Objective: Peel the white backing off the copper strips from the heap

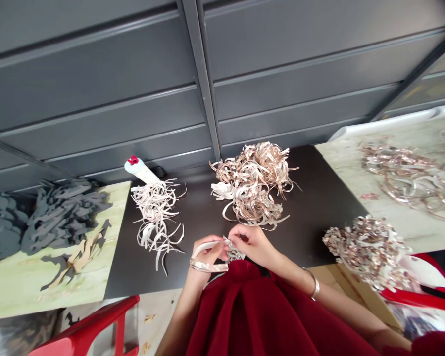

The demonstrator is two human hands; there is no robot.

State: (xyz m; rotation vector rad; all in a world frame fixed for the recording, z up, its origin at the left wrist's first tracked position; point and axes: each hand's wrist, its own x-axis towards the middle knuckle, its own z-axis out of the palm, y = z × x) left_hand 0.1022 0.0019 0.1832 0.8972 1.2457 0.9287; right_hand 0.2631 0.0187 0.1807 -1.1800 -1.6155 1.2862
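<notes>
The left hand [206,257] holds a pale shiny strip [207,264] bent into a loop, and its fingers are closed narrow around it. The right hand [252,244] is just beside it, and its fingers [234,238] pinch tight on a small sparkly bunch [235,254] near the bottom middle of the frame, right above the red cloth [252,311]. A silver bangle [313,284] sits on the right wrist. Up from the hands, on the black table [311,207], lies a big pile of pink-gold strips [252,183]. To its left are white strips [155,222] and a white tube with a red cap [140,169]. Grey cut shapes [59,217] lie on a pale green board [18,282] at the left. At the right is a round heap of sparkly curls [367,252], and past it more shiny strips [404,178] lie on another pale board [430,230]. A red chair [96,326] is at the lower left
</notes>
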